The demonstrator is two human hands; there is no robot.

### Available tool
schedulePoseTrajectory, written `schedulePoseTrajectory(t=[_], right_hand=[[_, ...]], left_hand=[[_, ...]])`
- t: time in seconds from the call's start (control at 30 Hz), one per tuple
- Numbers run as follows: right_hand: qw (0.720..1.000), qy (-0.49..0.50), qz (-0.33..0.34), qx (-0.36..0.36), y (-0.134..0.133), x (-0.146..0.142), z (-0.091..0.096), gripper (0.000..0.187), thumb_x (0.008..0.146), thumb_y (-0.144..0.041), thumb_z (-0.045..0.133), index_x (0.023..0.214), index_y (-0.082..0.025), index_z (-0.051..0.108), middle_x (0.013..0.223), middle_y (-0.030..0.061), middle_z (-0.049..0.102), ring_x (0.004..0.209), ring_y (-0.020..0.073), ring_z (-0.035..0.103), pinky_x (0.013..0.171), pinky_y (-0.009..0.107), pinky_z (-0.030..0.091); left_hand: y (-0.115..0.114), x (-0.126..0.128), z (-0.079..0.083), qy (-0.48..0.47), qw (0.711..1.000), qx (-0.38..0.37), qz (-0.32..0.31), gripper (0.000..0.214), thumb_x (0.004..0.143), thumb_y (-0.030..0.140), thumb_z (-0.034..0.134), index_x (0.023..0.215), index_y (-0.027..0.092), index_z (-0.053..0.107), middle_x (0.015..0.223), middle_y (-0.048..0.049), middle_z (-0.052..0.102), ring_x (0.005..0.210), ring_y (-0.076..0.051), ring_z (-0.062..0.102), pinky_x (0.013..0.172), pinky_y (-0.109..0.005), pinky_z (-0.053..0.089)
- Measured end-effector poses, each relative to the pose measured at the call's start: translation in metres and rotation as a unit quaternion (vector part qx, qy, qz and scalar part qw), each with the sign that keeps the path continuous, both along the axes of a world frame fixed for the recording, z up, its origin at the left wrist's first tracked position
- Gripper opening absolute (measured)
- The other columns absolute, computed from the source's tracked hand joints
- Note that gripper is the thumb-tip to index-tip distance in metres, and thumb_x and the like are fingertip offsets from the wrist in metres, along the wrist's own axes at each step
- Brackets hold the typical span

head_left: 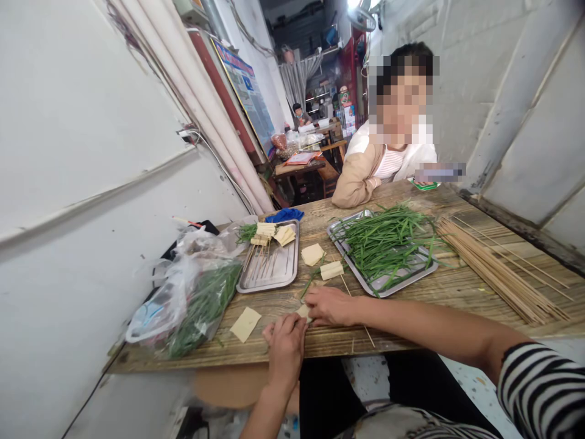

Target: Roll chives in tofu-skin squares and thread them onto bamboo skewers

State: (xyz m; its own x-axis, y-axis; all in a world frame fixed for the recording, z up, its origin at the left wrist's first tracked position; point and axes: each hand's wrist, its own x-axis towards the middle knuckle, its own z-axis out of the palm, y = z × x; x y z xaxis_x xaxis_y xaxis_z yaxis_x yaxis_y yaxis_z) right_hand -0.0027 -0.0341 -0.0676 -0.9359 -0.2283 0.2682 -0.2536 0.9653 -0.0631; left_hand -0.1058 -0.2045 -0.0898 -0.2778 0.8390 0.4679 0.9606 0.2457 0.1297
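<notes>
Left hand: the left hand (286,344) lies knuckles-up at the near edge of the worn wooden plank table (457,286), fingers curled down together onto a small pale-yellow tofu-skin piece (302,311).
Right hand: the right hand (329,306) rests just beyond, fingers pressed down on the same piece (most of it is hidden under the two hands, so how it is folded cannot be told).
Under the right hand: a thin bamboo skewer (368,334) runs out towards the table's near edge.
Left of the hands: a flat square tofu-skin sheet (245,324), lying apart.
Further left: a clear plastic bag of green chives (201,308).
Beyond the hands: a rolled tofu-skin bundle (331,270) and a square sheet (312,254) between two steel trays.
Left tray (274,277): finished skewered rolls.
Right tray (388,283): loose green chives (388,241).
Far right: a heap of bare bamboo skewers (496,271).
Opposite: a seated person's beige sleeve (359,177) leans on the table.
</notes>
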Motion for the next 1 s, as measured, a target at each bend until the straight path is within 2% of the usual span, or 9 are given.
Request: schedulePoseTrajectory(t=[0.13,0.23,0.4,0.57,0.67,0.77,0.9,1.0], right_hand=[[1.0,-0.018,-0.013,-0.008,0.001,-0.003,0.008,0.027,0.088,-0.029,0.053,0.067,-0.018,0.064,0.084,0.0046,0.057,0.079,0.0177,0.043,0.062,0.029,0.024],[0.999,-0.033,0.017,-0.01,0.004,-0.01,0.011,0.027,0.087,-0.029,0.055,0.064,-0.018,0.064,0.08,0.0037,0.057,0.076,0.017,0.043,0.06,0.029,0.023],[0.998,-0.034,0.05,-0.015,0.009,-0.015,0.007,0.025,0.086,-0.026,0.056,0.064,-0.018,0.063,0.078,0.0032,0.059,0.074,0.0159,0.045,0.06,0.028,0.025],[0.999,-0.004,0.047,0.0,0.006,-0.008,0.004,0.026,0.088,-0.025,0.052,0.067,-0.017,0.063,0.079,0.0053,0.06,0.078,0.018,0.047,0.063,0.029,0.028],[0.999,-0.006,0.046,0.0,0.005,-0.009,0.003,0.029,0.09,-0.023,0.048,0.064,-0.016,0.061,0.075,0.0054,0.059,0.077,0.0176,0.047,0.063,0.029,0.028],[0.997,-0.03,0.071,0.006,0.008,-0.018,0.001,0.027,0.087,-0.02,0.052,0.061,-0.016,0.059,0.071,0.004,0.058,0.071,0.0162,0.046,0.062,0.028,0.028],[0.991,-0.073,0.108,0.031,0.012,-0.033,0.003,0.022,0.082,-0.016,0.057,0.06,-0.016,0.06,0.067,0.0024,0.058,0.064,0.0141,0.043,0.06,0.027,0.029],[0.989,-0.088,0.114,0.017,0.014,-0.038,0.008,0.017,0.08,-0.016,0.06,0.064,-0.015,0.064,0.069,0.0031,0.061,0.066,0.0139,0.046,0.059,0.026,0.03]], left_hand=[[0.002,-0.001,-0.004,0.005,1.0,-0.006,0.013,0.018,0.089,0.025,0.052,0.085,0.027,0.069,0.088,-0.0011,0.068,0.088,-0.018,0.054,0.076,-0.036,0.025],[0.003,0.001,0.002,0.001,0.999,-0.034,0.029,0.019,0.089,0.026,0.052,0.082,0.025,0.069,0.083,-0.0014,0.067,0.082,-0.018,0.052,0.074,-0.034,0.026],[0.003,0.003,0.014,-0.029,0.997,-0.068,0.005,0.021,0.09,0.025,0.049,0.085,0.024,0.069,0.082,-0.0024,0.067,0.08,-0.018,0.05,0.07,-0.032,0.026],[0.006,0.004,0.017,-0.047,0.996,-0.079,0.018,0.024,0.09,0.024,0.049,0.075,0.022,0.068,0.08,-0.0024,0.065,0.08,-0.019,0.049,0.07,-0.032,0.026],[0.006,0.006,0.018,-0.032,0.995,-0.091,0.024,0.024,0.091,0.025,0.047,0.077,0.022,0.067,0.081,-0.0016,0.065,0.079,-0.019,0.049,0.069,-0.032,0.026],[0.004,0.009,0.019,-0.005,0.994,-0.098,0.04,0.023,0.091,0.025,0.047,0.081,0.024,0.068,0.081,-0.0014,0.066,0.079,-0.019,0.049,0.069,-0.032,0.026],[0.0,0.015,0.018,0.056,0.993,-0.094,0.047,0.019,0.09,0.028,0.049,0.099,0.024,0.066,0.083,-0.0022,0.067,0.082,-0.02,0.049,0.07,-0.033,0.026],[0.0,0.016,0.017,0.078,0.991,-0.09,0.054,0.019,0.091,0.027,0.048,0.094,0.022,0.066,0.083,-0.0027,0.066,0.082,-0.02,0.048,0.071,-0.034,0.026]])
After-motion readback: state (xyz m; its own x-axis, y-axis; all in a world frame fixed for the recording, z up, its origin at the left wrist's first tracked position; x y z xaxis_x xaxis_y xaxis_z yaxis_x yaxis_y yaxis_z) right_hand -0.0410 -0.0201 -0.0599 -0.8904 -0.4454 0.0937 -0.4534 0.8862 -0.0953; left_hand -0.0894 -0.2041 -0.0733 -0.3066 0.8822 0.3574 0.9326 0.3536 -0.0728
